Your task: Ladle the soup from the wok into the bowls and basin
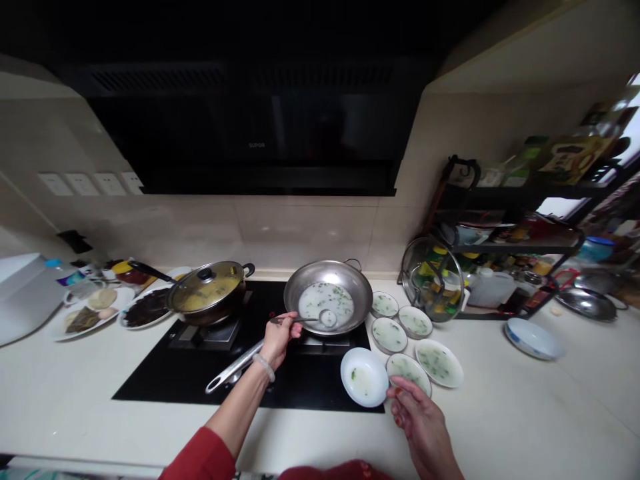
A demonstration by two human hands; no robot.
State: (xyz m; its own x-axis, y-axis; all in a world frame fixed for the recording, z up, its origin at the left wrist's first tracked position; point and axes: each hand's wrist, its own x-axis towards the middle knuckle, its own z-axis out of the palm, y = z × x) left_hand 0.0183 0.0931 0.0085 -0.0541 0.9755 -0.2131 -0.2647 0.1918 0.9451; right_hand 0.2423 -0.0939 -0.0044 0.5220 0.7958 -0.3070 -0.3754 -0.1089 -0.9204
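Left hand (280, 342): clamped on slim grey metal ladle (327, 319), its scoop inside round silver metal wok (295, 283), far centre (tilting might drip). Near right: round white bowl (369, 364); right hand (420, 423) at its rim, grip unclear; loose hold could spill it.

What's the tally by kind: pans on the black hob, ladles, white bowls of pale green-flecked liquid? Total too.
Pans: 2 (wide silver metal wok, dark round lidded pan)
Ladles: 1 (long-handled metal ladle)
Bowls: 6 (five round white bowls right of the wok, one plain white bowl at the right hand)
Total: 9
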